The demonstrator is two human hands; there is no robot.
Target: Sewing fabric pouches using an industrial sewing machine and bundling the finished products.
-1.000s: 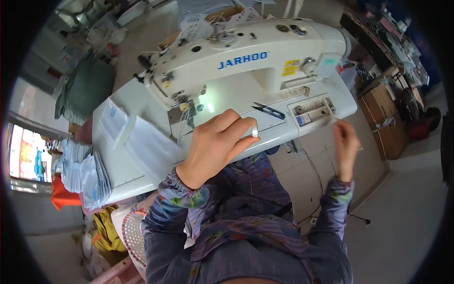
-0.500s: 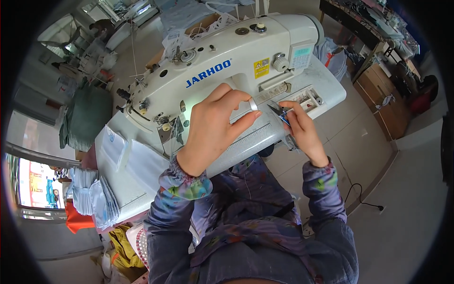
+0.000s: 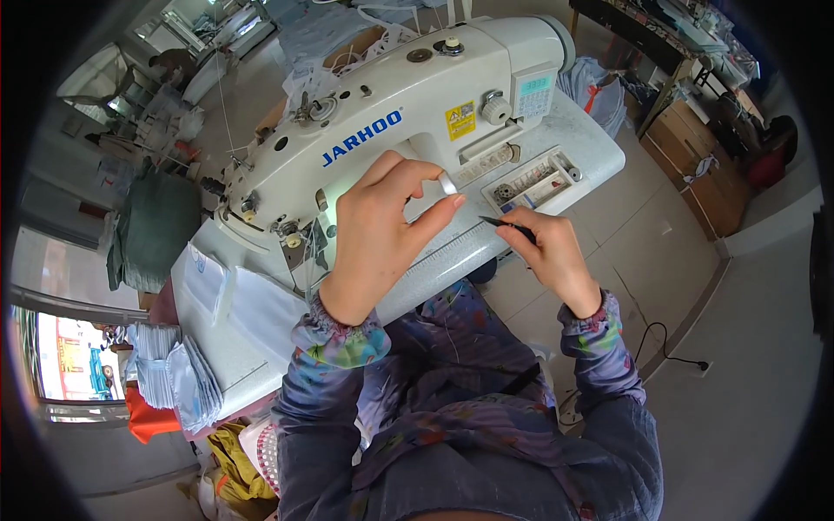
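My left hand [image 3: 382, 234] is raised over the bed of a white industrial sewing machine [image 3: 391, 113], thumb and forefinger pinched on a small white piece [image 3: 447, 182] just below the machine's arm. To its right, my right hand [image 3: 547, 256] rests at the front edge of the white table [image 3: 599, 148] and grips dark thread snips [image 3: 502, 224], tips pointing left toward the white piece. The needle area [image 3: 304, 239] lies left of my left hand, lit by the machine lamp.
A recessed tray [image 3: 534, 178] of bobbins and small parts sits behind my right hand. White fabric pieces [image 3: 252, 304] lie on the table's left end, with a stack [image 3: 174, 382] and orange cloth [image 3: 148, 417] beyond. A cable [image 3: 669, 347] crosses the floor at right.
My right hand came up from beside the table to its front edge and now holds the snips. My left hand lifted off the bed with the white piece pinched.
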